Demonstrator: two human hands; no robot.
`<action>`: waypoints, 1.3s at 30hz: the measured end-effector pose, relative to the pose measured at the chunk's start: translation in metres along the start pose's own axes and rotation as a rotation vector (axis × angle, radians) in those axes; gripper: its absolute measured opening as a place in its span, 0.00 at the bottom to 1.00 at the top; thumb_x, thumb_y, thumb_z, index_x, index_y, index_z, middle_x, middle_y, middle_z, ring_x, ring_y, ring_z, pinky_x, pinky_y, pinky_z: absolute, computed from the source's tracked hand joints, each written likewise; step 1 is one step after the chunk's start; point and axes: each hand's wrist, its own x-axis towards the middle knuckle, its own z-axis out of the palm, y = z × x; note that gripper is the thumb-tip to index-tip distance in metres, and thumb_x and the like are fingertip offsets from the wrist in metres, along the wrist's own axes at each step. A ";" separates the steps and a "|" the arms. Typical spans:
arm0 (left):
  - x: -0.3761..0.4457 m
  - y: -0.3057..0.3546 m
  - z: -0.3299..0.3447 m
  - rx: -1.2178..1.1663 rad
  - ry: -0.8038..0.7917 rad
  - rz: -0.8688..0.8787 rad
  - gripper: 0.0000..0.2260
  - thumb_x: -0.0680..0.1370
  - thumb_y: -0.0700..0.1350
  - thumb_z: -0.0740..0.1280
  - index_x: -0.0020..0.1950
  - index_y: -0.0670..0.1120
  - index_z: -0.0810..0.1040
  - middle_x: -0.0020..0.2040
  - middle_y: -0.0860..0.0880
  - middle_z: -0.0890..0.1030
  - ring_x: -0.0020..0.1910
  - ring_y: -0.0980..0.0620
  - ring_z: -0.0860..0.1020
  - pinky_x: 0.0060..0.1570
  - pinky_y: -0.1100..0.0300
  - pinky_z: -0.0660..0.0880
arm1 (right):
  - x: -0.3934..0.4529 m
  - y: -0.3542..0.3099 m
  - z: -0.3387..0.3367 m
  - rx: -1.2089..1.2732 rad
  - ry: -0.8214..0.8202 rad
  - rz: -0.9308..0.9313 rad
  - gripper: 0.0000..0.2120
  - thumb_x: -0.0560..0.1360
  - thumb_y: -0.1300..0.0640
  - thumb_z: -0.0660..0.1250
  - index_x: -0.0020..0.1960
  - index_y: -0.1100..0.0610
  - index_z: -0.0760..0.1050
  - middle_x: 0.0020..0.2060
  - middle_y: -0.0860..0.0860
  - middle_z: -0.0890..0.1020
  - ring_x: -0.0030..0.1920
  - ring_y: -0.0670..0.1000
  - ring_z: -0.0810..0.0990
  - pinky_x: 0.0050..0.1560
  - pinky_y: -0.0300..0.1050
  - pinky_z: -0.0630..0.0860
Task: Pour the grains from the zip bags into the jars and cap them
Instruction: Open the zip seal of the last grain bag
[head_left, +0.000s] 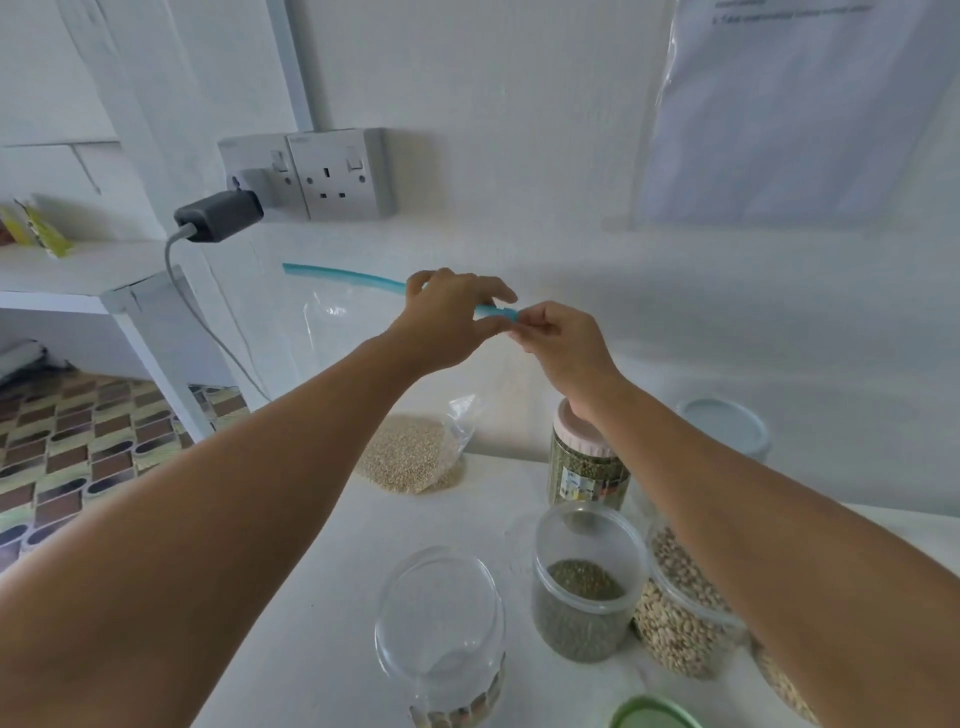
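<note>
Here, the clear plastic zip bag (395, 364) with its blue zip strip and pale grains sagging at the bottom is held upright above the white table (332, 571), evidently so nothing spills while the seal is worked. The strip's end is pinched by the right hand (561, 338); beside it, the strip is pinched by the left hand (447, 312). The empty clear glass jar (441, 629) stands below, near the front.
</note>
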 end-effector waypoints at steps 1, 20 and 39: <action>0.000 -0.002 -0.002 -0.057 0.033 -0.002 0.10 0.82 0.58 0.67 0.61 0.58 0.83 0.56 0.58 0.84 0.61 0.50 0.76 0.71 0.46 0.61 | -0.003 -0.001 0.001 0.010 0.006 -0.020 0.01 0.77 0.55 0.76 0.47 0.50 0.84 0.41 0.45 0.85 0.46 0.46 0.82 0.50 0.40 0.75; -0.054 -0.039 -0.024 0.095 0.161 0.124 0.07 0.80 0.50 0.72 0.54 0.49 0.86 0.62 0.46 0.76 0.68 0.40 0.68 0.70 0.44 0.60 | -0.026 -0.029 0.016 -0.456 -0.096 -0.290 0.06 0.81 0.53 0.71 0.55 0.50 0.86 0.47 0.43 0.86 0.45 0.43 0.80 0.48 0.42 0.77; -0.118 -0.017 -0.035 -0.119 0.200 -0.560 0.19 0.80 0.63 0.67 0.63 0.52 0.79 0.68 0.43 0.69 0.71 0.39 0.63 0.72 0.44 0.61 | -0.049 -0.020 -0.005 -0.312 -0.159 -0.119 0.02 0.78 0.52 0.74 0.48 0.50 0.85 0.41 0.43 0.84 0.42 0.43 0.80 0.43 0.39 0.75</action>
